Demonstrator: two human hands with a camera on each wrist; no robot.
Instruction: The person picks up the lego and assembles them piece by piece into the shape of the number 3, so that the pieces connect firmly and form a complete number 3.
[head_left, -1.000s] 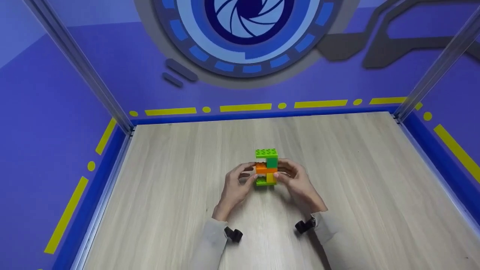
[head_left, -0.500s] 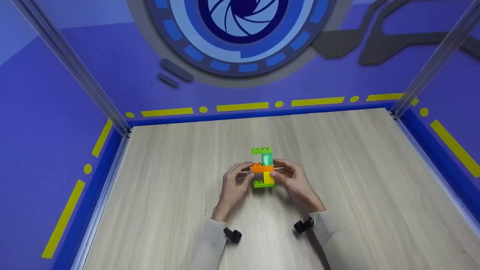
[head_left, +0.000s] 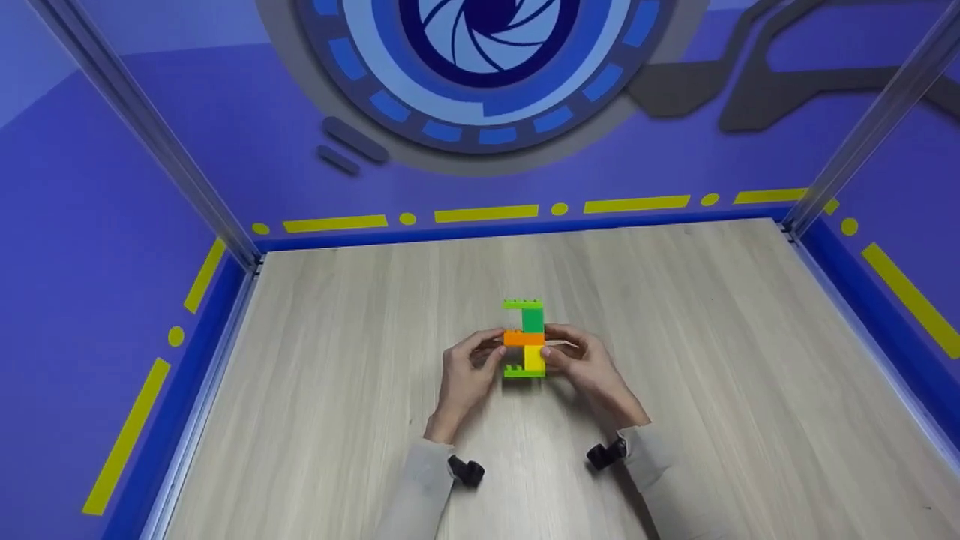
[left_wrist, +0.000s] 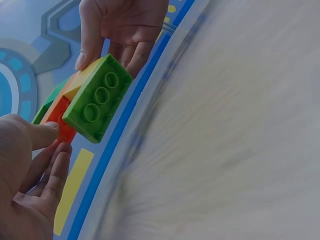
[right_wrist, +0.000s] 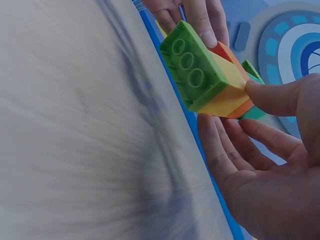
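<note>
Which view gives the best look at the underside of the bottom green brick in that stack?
The right wrist view: the bottom green brick faces the camera, its three hollow tubes sharp. The left wrist view shows them too, darker. The head view shows only its edge, between left hand and right hand.

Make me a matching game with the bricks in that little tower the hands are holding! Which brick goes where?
Things:
1. yellow brick
2. orange brick
3. dark green brick
4. light green plate

Places:
A. at the very top of the tower
B. just under the top plate
C. in the middle, between both hands
D. low down, beside the right hand

Pairs: 1-D, 2-C, 3-B, 4-A
</note>
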